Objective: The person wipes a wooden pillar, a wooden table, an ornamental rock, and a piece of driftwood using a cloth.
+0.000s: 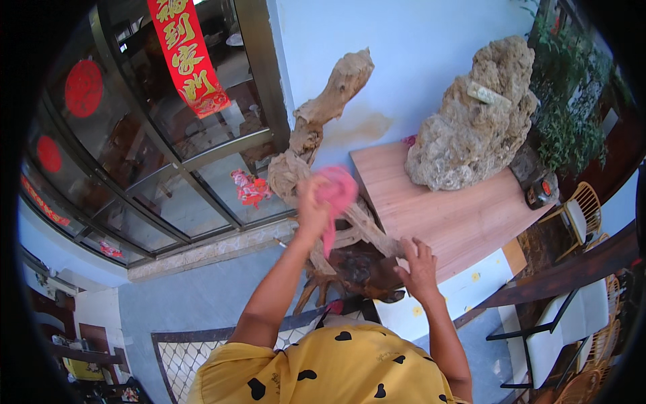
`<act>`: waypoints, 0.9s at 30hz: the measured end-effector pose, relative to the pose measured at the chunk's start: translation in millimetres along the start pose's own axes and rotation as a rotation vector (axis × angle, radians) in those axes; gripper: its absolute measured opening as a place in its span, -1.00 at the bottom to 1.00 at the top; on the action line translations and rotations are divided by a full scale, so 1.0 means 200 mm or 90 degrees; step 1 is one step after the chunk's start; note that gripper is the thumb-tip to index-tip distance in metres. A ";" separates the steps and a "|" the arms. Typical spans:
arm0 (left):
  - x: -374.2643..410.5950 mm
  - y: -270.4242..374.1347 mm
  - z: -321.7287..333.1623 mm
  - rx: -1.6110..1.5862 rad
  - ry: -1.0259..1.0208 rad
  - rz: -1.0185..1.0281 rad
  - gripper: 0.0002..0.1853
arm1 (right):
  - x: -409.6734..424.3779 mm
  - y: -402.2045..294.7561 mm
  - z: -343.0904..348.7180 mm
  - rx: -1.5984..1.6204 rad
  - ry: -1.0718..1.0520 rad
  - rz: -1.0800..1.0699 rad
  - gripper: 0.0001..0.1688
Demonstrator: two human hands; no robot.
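Note:
A tall, gnarled piece of driftwood (323, 108) rises in front of me, its lower branches spreading over a dark root-wood base (356, 265). My left hand (314, 209) is shut on a pink cloth (335, 189), which lies against the middle of the driftwood; cloth and hand are blurred. A tail of the cloth hangs below the fist. Lower on the right, my right hand (421, 267) has its fingers and thumb around the end of a pale driftwood branch (376, 235). The wood behind the cloth is hidden.
A wood-topped table (404, 217) at the right carries a large rough rock (469, 126) and a dark jar (540, 194). Glass doors (212, 197) with red decorations stand at the left. White-cushioned chairs (570, 323) are at lower right, green foliage (570, 111) beyond the rock.

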State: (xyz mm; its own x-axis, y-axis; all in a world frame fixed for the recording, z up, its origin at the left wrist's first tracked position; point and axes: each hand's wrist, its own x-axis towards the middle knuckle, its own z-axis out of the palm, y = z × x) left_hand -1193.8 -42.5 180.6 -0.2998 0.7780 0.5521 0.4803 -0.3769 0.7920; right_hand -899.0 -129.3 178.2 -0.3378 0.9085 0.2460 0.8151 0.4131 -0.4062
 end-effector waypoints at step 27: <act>0.90 0.54 -0.18 0.246 0.016 0.298 -0.61 | 0.10 -0.05 0.27 -0.173 0.029 0.072 -0.18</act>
State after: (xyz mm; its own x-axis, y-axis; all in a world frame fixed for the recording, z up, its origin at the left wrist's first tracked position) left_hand -1225.9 37.8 375.2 -0.0019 0.5599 0.8285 0.8290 -0.4626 0.3144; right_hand -939.8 -111.2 139.5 -0.2214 0.9412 0.2553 0.9446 0.2721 -0.1838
